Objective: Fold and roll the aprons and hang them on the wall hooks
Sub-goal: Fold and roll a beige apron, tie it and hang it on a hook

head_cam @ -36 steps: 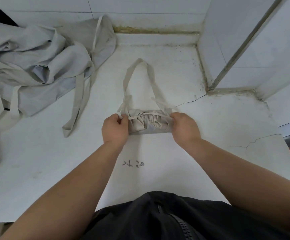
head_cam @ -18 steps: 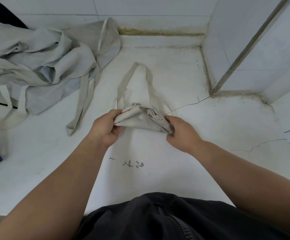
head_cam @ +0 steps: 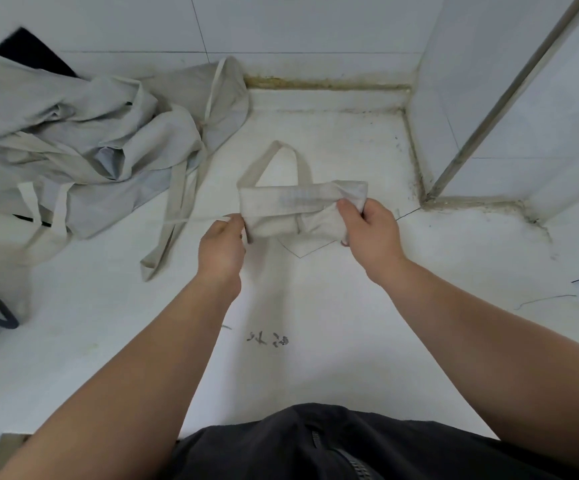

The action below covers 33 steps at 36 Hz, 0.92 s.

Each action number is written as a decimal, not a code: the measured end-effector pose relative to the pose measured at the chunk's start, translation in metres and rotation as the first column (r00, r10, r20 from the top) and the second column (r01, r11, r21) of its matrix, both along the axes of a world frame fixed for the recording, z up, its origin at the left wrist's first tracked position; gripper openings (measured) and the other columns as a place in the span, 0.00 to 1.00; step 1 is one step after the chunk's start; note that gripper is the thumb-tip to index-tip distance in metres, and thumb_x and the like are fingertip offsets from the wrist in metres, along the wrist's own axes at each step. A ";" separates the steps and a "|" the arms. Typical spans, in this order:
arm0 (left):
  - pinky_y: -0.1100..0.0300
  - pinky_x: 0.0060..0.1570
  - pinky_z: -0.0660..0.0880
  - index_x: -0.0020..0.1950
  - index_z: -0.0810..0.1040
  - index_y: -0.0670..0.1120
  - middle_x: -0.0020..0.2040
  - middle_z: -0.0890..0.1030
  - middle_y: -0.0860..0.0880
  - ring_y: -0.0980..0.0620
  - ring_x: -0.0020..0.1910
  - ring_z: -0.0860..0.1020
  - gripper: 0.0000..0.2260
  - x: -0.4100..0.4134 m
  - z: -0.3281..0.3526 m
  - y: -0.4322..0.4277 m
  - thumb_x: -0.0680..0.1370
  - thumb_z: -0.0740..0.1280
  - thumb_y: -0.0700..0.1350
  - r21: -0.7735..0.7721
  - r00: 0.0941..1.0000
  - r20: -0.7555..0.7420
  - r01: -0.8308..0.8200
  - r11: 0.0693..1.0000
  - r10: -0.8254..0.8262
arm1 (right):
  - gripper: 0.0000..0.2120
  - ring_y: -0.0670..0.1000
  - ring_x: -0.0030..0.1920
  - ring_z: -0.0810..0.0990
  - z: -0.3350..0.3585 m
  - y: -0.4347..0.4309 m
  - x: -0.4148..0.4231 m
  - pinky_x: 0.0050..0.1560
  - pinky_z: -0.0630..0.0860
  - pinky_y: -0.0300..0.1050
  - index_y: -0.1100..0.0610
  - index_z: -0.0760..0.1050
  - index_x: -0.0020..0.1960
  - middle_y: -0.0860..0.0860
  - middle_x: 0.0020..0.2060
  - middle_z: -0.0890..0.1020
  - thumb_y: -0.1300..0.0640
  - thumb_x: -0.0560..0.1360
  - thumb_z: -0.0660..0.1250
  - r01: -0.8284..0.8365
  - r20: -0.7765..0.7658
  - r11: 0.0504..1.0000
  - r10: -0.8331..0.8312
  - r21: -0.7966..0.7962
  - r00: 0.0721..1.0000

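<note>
One apron is close to finished, and the others are untouched. That apron is a tight roll (head_cam: 291, 209), held seemingly just off the white surface (head_cam: 315, 306) between both hands, in the middle of the view. The right hand (head_cam: 371, 237) has its fingers and thumb curled round the right end of the roll and grips it firmly. The left hand (head_cam: 222, 247) sits at the left end, fingers curled, pinching a thin tie (head_cam: 191, 220) that stretches taut away to the left; whether it also clamps the roll's end cannot be told. A band of cloth crosses the front of the roll, so the binding looks partly done. The neck loop (head_cam: 274, 157) stands free behind the roll and should serve for hanging.

Judged from this, folding and rolling of this apron are done, and the step in hand is winding or tightening the tie so the roll keeps closed. Left for it: secure the tie and carry it to a hook. No hooks show in view.

Much more remains. A pile (head_cam: 83, 147) of loose aprons lies crumpled on the surface to the left, apart from the hands, with a long strap (head_cam: 158, 254) trailing from it toward the person. How many aprons are in it cannot be told.
</note>
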<state>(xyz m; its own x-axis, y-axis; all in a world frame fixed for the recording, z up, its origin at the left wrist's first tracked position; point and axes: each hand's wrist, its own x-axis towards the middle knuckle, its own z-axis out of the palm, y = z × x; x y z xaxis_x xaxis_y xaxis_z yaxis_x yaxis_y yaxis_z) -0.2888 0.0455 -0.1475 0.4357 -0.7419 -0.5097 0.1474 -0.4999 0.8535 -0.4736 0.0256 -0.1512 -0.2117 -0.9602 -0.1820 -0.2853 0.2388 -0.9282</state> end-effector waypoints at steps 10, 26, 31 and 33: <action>0.54 0.52 0.76 0.41 0.72 0.50 0.41 0.74 0.54 0.48 0.46 0.75 0.13 -0.012 -0.002 0.013 0.83 0.55 0.48 -0.119 0.985 0.173 0.032 0.992 -0.011 | 0.14 0.49 0.28 0.72 -0.007 -0.003 -0.002 0.38 0.75 0.46 0.67 0.73 0.46 0.56 0.34 0.71 0.55 0.77 0.62 -0.138 0.054 0.975 0.130 0.173 0.990; 0.56 0.38 0.66 0.53 0.65 0.45 0.49 0.74 0.50 0.48 0.44 0.73 0.26 -0.025 0.014 0.004 0.68 0.73 0.58 0.113 0.717 0.682 0.091 0.989 -0.144 | 0.12 0.50 0.37 0.74 0.003 0.005 0.016 0.34 0.67 0.35 0.60 0.75 0.45 0.49 0.35 0.76 0.51 0.73 0.69 -0.319 -0.309 0.947 0.291 -0.043 0.906; 0.55 0.36 0.66 0.57 0.66 0.42 0.51 0.76 0.46 0.44 0.47 0.77 0.24 -0.033 0.015 0.005 0.72 0.70 0.56 0.157 0.501 0.831 0.206 0.966 -0.242 | 0.09 0.53 0.38 0.74 0.011 0.010 0.025 0.36 0.65 0.44 0.56 0.69 0.40 0.49 0.35 0.75 0.54 0.75 0.66 -0.494 -0.499 0.866 0.394 -0.080 0.771; 0.55 0.36 0.66 0.57 0.66 0.42 0.52 0.76 0.45 0.43 0.47 0.77 0.21 -0.035 0.015 0.005 0.74 0.69 0.53 0.148 0.438 0.861 0.272 0.951 -0.259 | 0.08 0.55 0.40 0.76 0.013 0.010 0.025 0.38 0.69 0.46 0.56 0.69 0.41 0.51 0.37 0.76 0.55 0.75 0.65 -0.509 -0.514 0.858 0.407 -0.069 0.755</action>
<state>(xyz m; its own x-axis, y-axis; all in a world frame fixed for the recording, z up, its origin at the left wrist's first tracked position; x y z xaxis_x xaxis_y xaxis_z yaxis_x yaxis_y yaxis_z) -0.3242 0.0509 -0.1321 0.4258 -0.9046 0.0170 -0.8029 -0.3691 0.4682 -0.4484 0.0361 -0.1382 0.2543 -0.9669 0.0192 -0.7201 -0.2025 -0.6637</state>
